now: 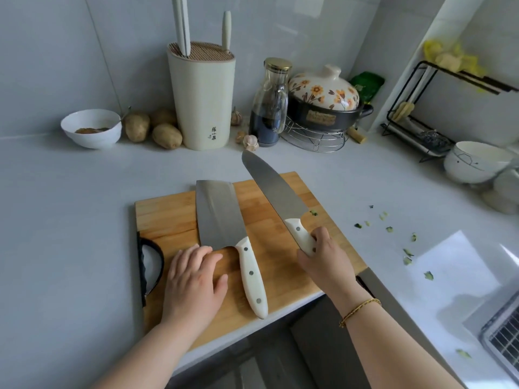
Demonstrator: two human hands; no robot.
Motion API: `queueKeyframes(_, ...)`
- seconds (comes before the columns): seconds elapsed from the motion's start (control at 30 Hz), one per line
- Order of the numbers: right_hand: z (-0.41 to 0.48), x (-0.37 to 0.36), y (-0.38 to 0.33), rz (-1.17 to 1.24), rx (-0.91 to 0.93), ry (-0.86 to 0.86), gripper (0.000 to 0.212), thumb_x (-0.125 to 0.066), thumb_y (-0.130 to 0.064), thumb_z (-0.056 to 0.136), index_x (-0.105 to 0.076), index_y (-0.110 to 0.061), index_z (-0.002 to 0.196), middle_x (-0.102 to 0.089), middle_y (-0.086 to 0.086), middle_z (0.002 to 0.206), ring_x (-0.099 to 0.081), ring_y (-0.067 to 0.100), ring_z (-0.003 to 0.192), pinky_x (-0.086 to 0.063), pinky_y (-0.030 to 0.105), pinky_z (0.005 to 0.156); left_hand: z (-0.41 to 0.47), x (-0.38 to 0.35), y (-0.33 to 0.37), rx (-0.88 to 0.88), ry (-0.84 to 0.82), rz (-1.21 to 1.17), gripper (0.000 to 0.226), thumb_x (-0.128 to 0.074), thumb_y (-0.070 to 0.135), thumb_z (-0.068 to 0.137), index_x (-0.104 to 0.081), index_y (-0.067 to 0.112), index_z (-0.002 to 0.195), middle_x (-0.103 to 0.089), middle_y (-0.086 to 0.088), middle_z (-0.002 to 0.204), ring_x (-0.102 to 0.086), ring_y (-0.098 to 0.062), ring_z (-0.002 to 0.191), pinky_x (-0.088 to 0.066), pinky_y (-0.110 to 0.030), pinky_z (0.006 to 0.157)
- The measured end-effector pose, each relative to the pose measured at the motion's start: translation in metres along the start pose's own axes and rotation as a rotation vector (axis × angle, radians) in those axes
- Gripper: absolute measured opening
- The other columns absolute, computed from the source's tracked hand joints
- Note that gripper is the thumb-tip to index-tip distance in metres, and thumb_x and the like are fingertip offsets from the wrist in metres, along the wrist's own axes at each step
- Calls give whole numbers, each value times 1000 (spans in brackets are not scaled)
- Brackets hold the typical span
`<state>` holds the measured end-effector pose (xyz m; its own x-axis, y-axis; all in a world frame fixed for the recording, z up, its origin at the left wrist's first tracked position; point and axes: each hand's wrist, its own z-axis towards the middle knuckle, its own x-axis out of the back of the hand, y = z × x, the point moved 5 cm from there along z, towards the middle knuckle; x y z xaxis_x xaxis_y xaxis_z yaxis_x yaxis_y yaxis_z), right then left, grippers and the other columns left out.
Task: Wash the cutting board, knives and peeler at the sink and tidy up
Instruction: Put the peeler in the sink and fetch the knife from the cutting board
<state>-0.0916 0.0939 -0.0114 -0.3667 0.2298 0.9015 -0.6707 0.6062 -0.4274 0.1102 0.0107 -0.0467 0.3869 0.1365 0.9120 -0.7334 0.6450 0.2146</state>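
Note:
A wooden cutting board [168,217] lies on the grey counter near its front edge, with a black handle at its left end. A cleaver [219,214] with a white handle lies flat on the board. My left hand [193,282] rests flat on the board, fingertips touching the cleaver's heel. My right hand [323,259] grips the white handle of a chef's knife [272,186], whose blade points away over the board's far edge. No peeler is in view.
A cream knife block [202,99] stands at the back with potatoes [151,127], garlic and a white bowl [91,127]. A dark bottle [269,105], a floral pot [323,99], a black rack [421,113] and white bowls [477,161] stand further right. Green scraps [407,254] dot the counter beside the sink corner [502,338].

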Motion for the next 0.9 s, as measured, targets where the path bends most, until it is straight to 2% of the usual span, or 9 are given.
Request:
queueKeyframes(0.07,-8,11,15,35,-21,36,22,-54,-25,86,-36,-16,94,-44,-5,76,-46,12,62,-32,20,47,-2,4,6,44,-40,-69,38,-87,13,51,-71,10,86,-68,-12,96,-66,-36,90,-52,-50,75)
queueKeyframes(0.13,-16,21,28,51,-48,63,22,-55,-24,85,-42,-14,100,-44,-7,76,-45,10,62,-32,20,48,-5,19,18,47,31,-149,23,-75,16,66,-70,10,88,-67,-12,100,-60,-30,98,-51,-49,75)
queueKeyframes(0.3,-58,60,87,79,-114,134,29,-55,-26,85,-49,-14,110,-49,-4,85,-46,16,75,-29,18,49,-18,40,110,-174,165,-329,29,-50,27,73,-71,10,85,-68,-10,96,-59,-24,96,-46,-34,84)
queueKeyframes(0.37,-80,78,116,90,-142,154,30,-56,-30,85,-50,-17,112,-50,-6,86,-47,15,75,-29,16,48,-27,35,153,-243,129,-401,36,-42,30,75,-70,10,87,-68,-7,96,-48,-16,99,-40,-21,89)
queueKeyframes(0.43,-102,97,148,91,-182,175,32,-57,-32,84,-50,-20,113,-50,-7,88,-47,15,77,-34,21,53,-39,28,194,-307,108,-434,36,-42,29,74,-71,12,85,-69,-4,93,-46,-11,96,-34,-25,88)
queueKeyframes(0.53,-142,120,199,116,-249,195,35,-60,-33,84,-50,-20,115,-49,-7,89,-50,14,79,-43,26,68,-63,19,263,-458,24,-424,25,-51,28,71,-72,20,81,-69,6,88,-57,-7,92,-43,-22,87)
queueKeyframes(0.63,-184,140,252,166,-304,234,35,-62,-35,83,-50,-21,113,-48,-8,91,-51,13,80,-48,28,74,-86,9,329,-572,-118,-439,20,-63,27,58,-72,26,75,-70,12,81,-68,-7,78,-53,-22,72)
queueKeyframes(0.73,-228,160,311,176,-361,283,29,-62,-34,84,-49,-24,108,-48,-11,91,-49,9,77,-44,20,65,-109,-5,393,-643,-201,-467,20,-63,27,55,-70,28,73,-68,15,79,-68,-4,74,-47,-17,74)
queueKeyframes(0.9,-301,180,400,232,-537,356,22,-63,-31,83,-43,-31,91,-53,-8,85,-51,14,75,-38,22,60,-141,-29,483,-717,-344,-458,24,-59,17,78,-68,23,99,-62,13,104,-59,-8,103,-43,-23,93)
